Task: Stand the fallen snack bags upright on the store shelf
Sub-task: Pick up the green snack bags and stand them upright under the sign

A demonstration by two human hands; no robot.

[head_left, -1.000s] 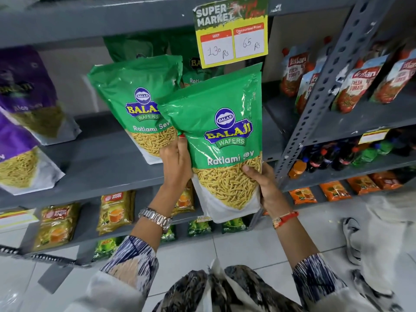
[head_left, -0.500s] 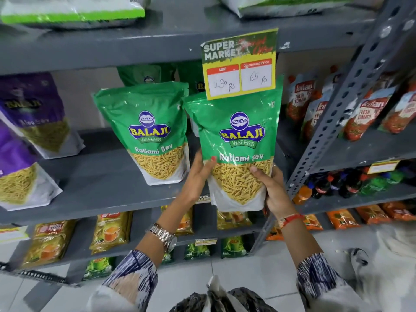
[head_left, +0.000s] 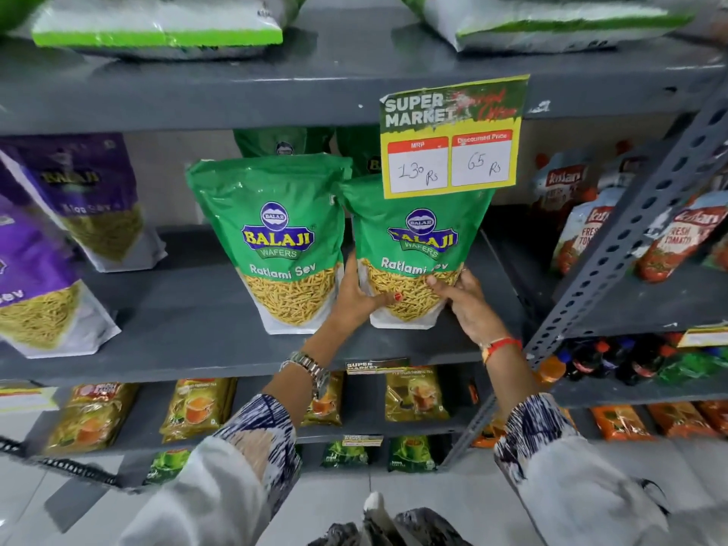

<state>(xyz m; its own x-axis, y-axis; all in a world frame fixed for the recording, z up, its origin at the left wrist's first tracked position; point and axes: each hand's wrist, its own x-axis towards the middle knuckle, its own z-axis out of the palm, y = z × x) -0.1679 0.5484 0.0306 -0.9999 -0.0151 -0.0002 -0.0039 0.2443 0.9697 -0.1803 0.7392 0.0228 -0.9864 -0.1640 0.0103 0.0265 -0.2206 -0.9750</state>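
Two green Balaji Ratlami Sev bags stand upright side by side on the grey shelf (head_left: 189,348). The left green bag (head_left: 275,246) stands alone, untouched. The right green bag (head_left: 417,246) rests its base on the shelf, its top partly hidden behind a yellow price sign (head_left: 451,139). My left hand (head_left: 354,299) grips its lower left side with the thumb across the front. My right hand (head_left: 463,299) holds its lower right corner. More green bags (head_left: 275,141) show behind, mostly hidden.
Purple sev bags (head_left: 78,199) lean at the left of the same shelf. Flat green-and-white bags (head_left: 157,29) lie on the shelf above. A perforated grey upright (head_left: 630,230) stands at the right, with tomato pouches (head_left: 681,234) beyond. Tea packets (head_left: 197,407) fill lower shelves.
Both hands carried the right green bag from in front of the shelf back onto it and set its base down beside the left bag. The view has tilted upward.
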